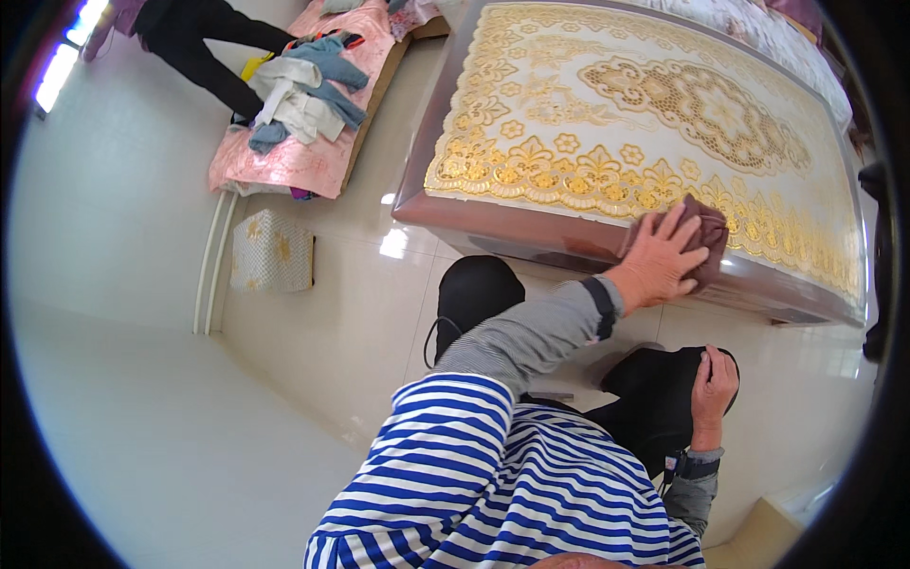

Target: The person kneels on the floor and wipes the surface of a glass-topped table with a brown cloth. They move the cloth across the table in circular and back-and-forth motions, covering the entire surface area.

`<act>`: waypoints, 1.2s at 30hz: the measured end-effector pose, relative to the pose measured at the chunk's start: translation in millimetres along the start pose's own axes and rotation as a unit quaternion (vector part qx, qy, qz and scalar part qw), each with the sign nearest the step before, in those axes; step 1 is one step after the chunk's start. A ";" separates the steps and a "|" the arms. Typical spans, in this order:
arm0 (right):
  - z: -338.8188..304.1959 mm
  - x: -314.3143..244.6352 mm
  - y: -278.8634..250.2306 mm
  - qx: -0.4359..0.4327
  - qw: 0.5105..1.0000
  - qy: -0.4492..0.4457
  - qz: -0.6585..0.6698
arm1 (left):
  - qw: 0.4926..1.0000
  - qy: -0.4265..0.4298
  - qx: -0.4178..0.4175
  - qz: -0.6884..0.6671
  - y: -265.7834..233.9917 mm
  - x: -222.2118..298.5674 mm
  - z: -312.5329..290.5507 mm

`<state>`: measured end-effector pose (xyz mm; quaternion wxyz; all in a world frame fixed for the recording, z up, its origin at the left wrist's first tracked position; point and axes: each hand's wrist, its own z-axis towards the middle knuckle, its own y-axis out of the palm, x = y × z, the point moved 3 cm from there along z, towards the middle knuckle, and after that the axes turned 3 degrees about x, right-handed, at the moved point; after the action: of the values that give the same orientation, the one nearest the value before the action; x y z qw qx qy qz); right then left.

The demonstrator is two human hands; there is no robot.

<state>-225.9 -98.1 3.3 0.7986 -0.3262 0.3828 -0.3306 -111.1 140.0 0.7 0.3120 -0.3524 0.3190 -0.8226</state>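
My left hand (656, 264) presses a folded brown cloth (706, 248) against the near edge of a low table. Its fingers are spread over the cloth, which drapes partly onto the dark wooden rim (531, 224). Beneath the cloth's far side lies a white tablecloth (559, 104) with gold, lace-like patterns. My right hand (713, 391) rests on my right knee, away from the table, with its fingers lying loosely along the black trousers and nothing visible in them.
A pink-covered bed (284, 169) at the far left bears a pile of clothes (313, 90); a person in black trousers (204, 43) is beside it. A patterned stool (272, 251) stands near the white wall. Floral bedding (758, 28) shows behind the table.
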 end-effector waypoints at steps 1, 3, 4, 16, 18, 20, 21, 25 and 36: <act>0.0 0.0 0.3 -0.011 1.000 0.005 -0.013 | 0.999 -0.007 0.024 0.025 -16.3 -13.8 -7.5; -0.1 -1.7 2.2 -0.017 1.000 0.001 -0.025 | 0.995 -0.039 0.037 0.081 -54.3 -47.6 -28.2; -0.4 -3.4 3.5 -0.016 0.999 -0.013 -0.031 | 0.991 -0.072 0.027 0.107 -74.6 -66.8 -39.9; 11.6 -30.2 22.1 -0.068 0.992 -0.038 -0.098 | 0.904 -0.339 0.150 0.213 -262.7 -243.7 -190.3; 16.5 -36.2 23.6 -0.076 0.990 -0.041 -0.107 | 0.894 -0.348 0.140 0.246 -255.2 -249.9 -189.3; 19.1 -41.9 24.1 -0.083 0.989 -0.046 -0.115 | 0.885 -0.350 0.129 0.280 -247.9 -252.2 -184.6; 20.5 -43.9 24.4 -0.080 0.989 -0.047 -0.111 | 0.881 -0.351 0.117 0.295 -245.7 -251.8 -183.7; 23.2 -43.3 24.7 -0.097 0.990 -0.029 -0.095 | 0.872 -0.369 0.064 0.316 -238.1 -252.0 -174.1; 15.6 -16.1 12.2 -0.076 0.996 0.008 -0.051 | 0.934 -0.247 -0.007 0.258 -92.7 -174.5 -15.5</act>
<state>-217.4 -74.4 8.0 0.7505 -0.4020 0.3962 -0.3437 -52.6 329.3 -5.2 0.5799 -0.4524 0.3171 -0.5987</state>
